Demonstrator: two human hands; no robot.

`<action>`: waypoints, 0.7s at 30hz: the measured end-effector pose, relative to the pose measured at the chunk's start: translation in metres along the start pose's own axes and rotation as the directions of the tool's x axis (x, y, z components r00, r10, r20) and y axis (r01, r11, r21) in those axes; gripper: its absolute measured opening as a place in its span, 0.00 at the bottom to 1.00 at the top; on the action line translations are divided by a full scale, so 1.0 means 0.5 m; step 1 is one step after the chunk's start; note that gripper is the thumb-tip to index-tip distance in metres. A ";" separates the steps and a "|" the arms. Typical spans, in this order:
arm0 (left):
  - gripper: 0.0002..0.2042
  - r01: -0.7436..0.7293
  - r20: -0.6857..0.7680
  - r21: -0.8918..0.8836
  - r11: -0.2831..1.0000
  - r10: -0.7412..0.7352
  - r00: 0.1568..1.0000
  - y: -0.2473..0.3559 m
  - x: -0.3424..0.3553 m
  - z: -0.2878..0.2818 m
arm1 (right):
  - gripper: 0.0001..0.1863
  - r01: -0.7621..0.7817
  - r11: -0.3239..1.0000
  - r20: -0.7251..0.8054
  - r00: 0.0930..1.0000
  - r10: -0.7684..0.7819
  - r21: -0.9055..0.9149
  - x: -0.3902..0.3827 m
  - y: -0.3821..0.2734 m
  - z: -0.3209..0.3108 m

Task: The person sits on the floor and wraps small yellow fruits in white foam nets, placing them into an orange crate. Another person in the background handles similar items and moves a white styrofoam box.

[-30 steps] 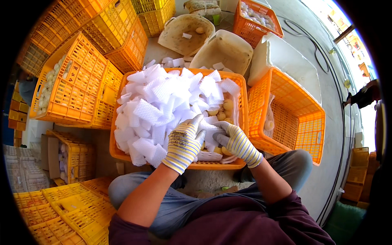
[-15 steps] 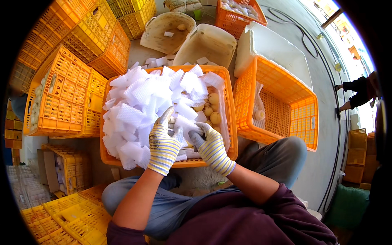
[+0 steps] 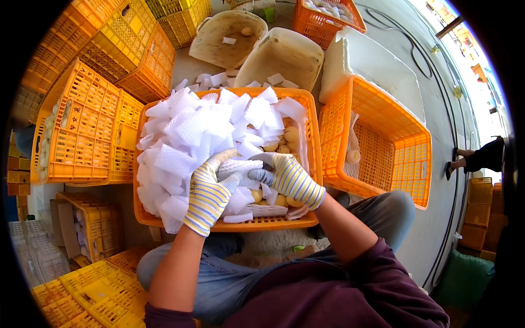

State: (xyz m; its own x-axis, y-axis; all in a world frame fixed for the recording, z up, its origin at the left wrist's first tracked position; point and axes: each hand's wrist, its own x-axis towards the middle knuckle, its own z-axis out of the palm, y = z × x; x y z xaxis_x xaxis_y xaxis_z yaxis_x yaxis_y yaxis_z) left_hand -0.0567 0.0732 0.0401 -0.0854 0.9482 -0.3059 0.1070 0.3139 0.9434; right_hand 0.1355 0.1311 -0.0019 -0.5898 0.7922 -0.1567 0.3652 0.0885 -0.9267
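Foam sleeve (image 3: 239,166), white, grasped between the fingers of left hand (image 3: 209,192) and right hand (image 3: 291,178), above orange crate (image 3: 313,145) with piled foam pieces (image 3: 188,128) and yellowish produce (image 3: 291,134).

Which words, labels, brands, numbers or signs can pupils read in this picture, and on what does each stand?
Upright orange slatted plastic crate at the left: dark characters run along its side; they are not copied out here.
Striped yellow-and-white knitted glove on the left hand: a sliver of dark print at its outer edge, too small to read.
Elsewhere, I can make out no readable text.
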 end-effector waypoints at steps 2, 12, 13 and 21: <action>0.25 -0.191 -0.070 0.232 0.954 0.212 0.975 -0.024 0.009 0.008 | 0.20 -0.064 0.956 -0.219 0.976 0.000 -0.287 0.075 0.115 -0.044; 0.27 -0.199 -0.128 0.339 0.920 0.254 0.959 -0.020 0.024 0.005 | 0.20 -0.123 0.086 -0.102 0.973 0.209 -0.989 0.201 0.321 -0.087; 0.27 -0.191 -0.134 0.359 0.914 0.253 0.958 -0.018 0.022 0.007 | 0.20 -0.123 0.133 -0.089 0.968 0.233 -0.984 0.185 0.309 -0.100; 0.26 -0.083 -0.002 0.019 0.996 0.083 0.997 -0.034 0.004 0.017 | 0.41 0.081 0.897 -0.090 0.995 -0.047 0.434 -0.032 -0.007 -0.108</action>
State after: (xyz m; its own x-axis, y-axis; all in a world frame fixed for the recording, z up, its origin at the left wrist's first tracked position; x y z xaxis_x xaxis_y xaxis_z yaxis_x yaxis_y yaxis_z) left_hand -0.0502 0.0704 0.0223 -0.0781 0.9709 -0.2264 0.1326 0.2352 0.9629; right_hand 0.1826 0.1505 0.0225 -0.5391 0.8383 -0.0818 -0.0326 -0.1178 -0.9925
